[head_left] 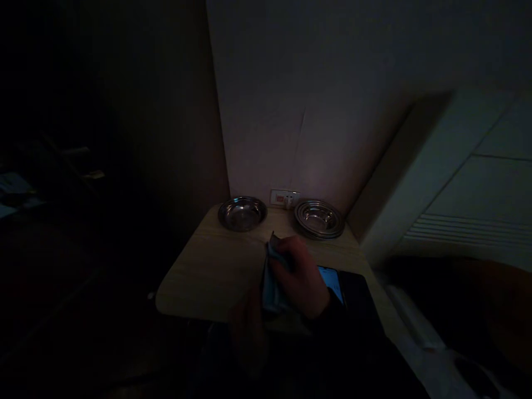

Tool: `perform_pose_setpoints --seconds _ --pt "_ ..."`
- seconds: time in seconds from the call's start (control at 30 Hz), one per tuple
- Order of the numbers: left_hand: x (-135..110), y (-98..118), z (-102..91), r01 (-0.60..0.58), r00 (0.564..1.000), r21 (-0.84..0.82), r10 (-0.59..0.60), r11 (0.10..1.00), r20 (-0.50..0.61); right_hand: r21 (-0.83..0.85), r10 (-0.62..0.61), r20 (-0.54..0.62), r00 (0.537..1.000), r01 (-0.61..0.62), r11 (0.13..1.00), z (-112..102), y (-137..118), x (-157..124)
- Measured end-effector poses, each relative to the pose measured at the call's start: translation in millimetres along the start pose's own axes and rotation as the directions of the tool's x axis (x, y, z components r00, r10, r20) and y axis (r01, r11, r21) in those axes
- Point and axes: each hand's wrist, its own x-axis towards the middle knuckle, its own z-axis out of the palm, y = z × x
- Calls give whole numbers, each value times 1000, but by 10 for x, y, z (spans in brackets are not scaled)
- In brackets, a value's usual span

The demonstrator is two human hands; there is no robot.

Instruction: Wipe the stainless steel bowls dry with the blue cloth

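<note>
In the dim head view, my right hand [297, 274] is closed on a light blue cloth [270, 288] over the front of the table. A thin, dark-edged thing shows its tip just above the cloth; I cannot make out its kind. My left hand [249, 327] is lower, in deep shadow, with its fingers up against the lower left side of the cloth and the dark thing. A shallow metal dish [242, 214] stands at the table's back left. A stack of metal dishes [319, 219] stands at the back right.
The small wooden table [199, 277] has a rounded front left corner and meets the wall. A lit phone [331, 281] lies to the right of my right hand, beside a dark flat case [359, 293]. A wall socket [285, 198] sits behind, and a pale louvred panel [469, 205] leans at right.
</note>
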Motion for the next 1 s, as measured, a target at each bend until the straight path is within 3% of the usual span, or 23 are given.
perform_pose_setpoints --seconds 0.17,0.23,0.33,0.43,0.6,0.73,0.8,0.87,1.0 --pt "-4 25 -40 35 998 -28 -36 999 -51 -88 -94 93 991 102 991 44 -68 -101" --pt "-4 107 -25 115 990 -93 -122 989 -67 -50 -72 57 996 75 996 31 -27 -15" --pt "32 227 -12 349 928 -186 -366 919 -71 90 115 -22 993 -112 990 -35 132 183" --pt "79 250 -39 502 854 -244 -521 829 -12 278 324 -41 945 -300 912 -123 305 221" --pt "-7 140 -38 560 824 -270 -562 784 77 424 457 -112 882 -374 825 -201 424 -62" --pt "-80 196 -40 561 822 -275 -565 781 73 383 420 -115 900 -350 855 -191 376 -212" --pt "-25 273 -91 526 847 -318 -519 789 114 354 391 -117 913 -330 875 -171 332 -244" --pt "71 348 -156 531 846 -343 -506 775 167 325 377 -115 919 -324 888 -144 288 -270" --pt "214 435 -225 540 840 -350 -517 765 165 279 294 -122 948 -252 927 -76 223 -329"
